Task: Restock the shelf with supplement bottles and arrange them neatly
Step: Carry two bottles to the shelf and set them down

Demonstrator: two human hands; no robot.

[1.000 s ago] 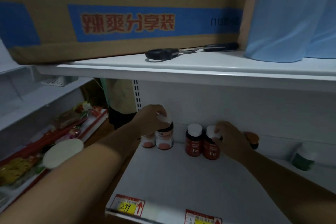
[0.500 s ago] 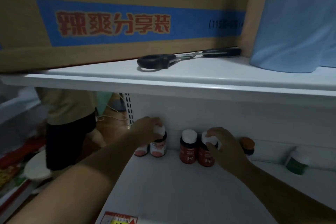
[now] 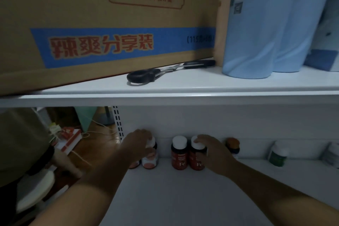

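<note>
Upright, caps up: both gripped bottles (image 3: 197,158).

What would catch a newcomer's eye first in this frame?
Probably the big cardboard box with red lettering on a blue band, filling the upper shelf, with black-handled scissors lying in front of it. Below, at the back of the lower shelf, the left hand grips a white-capped bottle and the right hand grips a red Fe bottle.
</note>
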